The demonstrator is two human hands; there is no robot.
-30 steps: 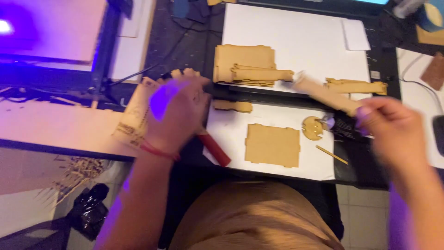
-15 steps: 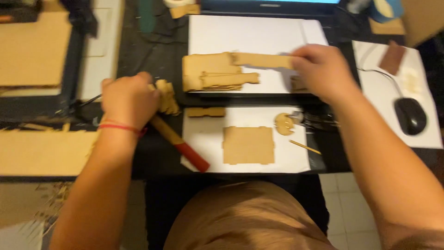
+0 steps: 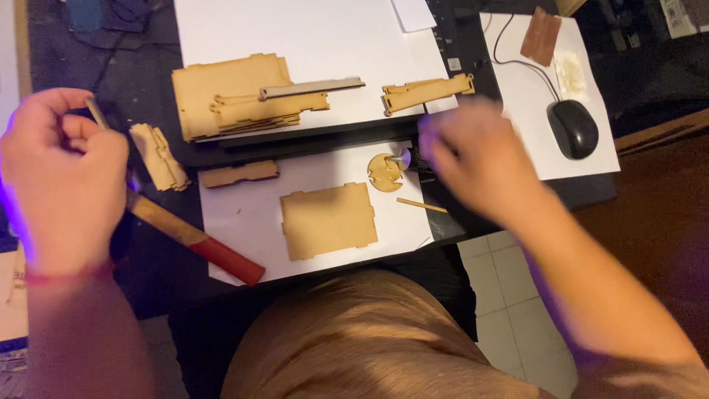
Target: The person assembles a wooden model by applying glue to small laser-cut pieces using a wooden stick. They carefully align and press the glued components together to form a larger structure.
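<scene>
The left hand [image 3: 63, 174] is curled shut, fingers pinching a thin wooden strip [image 3: 96, 112] that sticks up past the knuckles. Just beyond those fingers lies a small stack of cut wooden pieces [image 3: 157, 155]; under the palm runs a red-tipped tool handle [image 3: 196, 240]. The right hand [image 3: 473, 159] is blurred, so whether its fingers are spread or closed cannot be told; its fingertips sit near a round wooden disc [image 3: 385, 172] and a thin stick [image 3: 421, 205] on white paper [image 3: 244, 214]. Moving that fast, the right hand could sweep the disc or stick off the paper, and the thin strip might snap under a tight pinch.
</scene>
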